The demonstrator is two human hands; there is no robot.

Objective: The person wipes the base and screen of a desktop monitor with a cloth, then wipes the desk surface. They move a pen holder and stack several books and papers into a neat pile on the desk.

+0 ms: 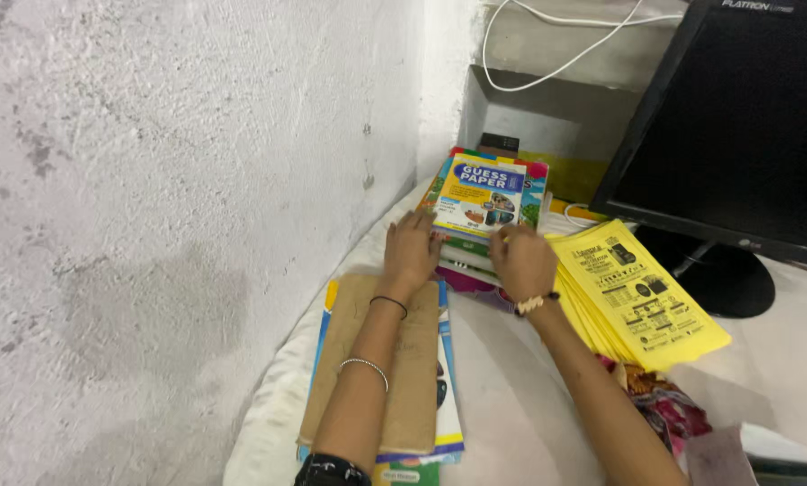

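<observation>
While the left hand (411, 250) lay flat, fingers loosely spread, on the stack of books' (484, 209) near edge, the right hand (522, 261) hid its grip there; yellow leaflets (633, 292) beside, monitor (736, 126) cut off.

— Where are the hands?

— Both rest on the near edge of a stack of books (484, 211) at the centre. The left hand (410, 252) lies flat at its seven o'clock corner; the right hand (522, 261) at five o'clock, fingers bent.

— Around them?

— Yellow leaflets (642, 301) fan out at three o'clock, a dark monitor (745, 126) stands at one o'clock, and a brown-covered book (417, 360) lies under the left forearm at seven o'clock. A rough white wall (170, 207) fills nine o'clock.
</observation>
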